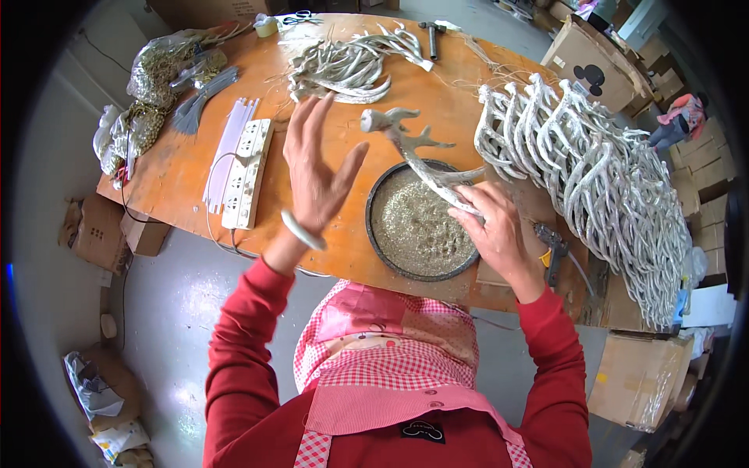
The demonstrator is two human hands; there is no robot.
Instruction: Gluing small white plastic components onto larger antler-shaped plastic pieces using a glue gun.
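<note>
My right hand (493, 226) grips a silver antler-shaped branch (411, 148) by its lower end, holding it over a round dark tray (374, 234) filled with gold glitter. My left hand (317, 171) is raised above the orange table (187, 168) with fingers spread and palm open, holding nothing; a pale bangle is on its wrist. It hovers just left of the branch, not touching it. Red sleeves and a pink checked apron fill the lower part of the view.
A large stack of silver antler pieces (593, 171) lies at the right. More antlers (351, 66) lie at the far side, near a hammer (431, 35). White power strips (248, 168) and bags of gold material (152, 86) sit left. Cardboard boxes (636, 374) surround the table.
</note>
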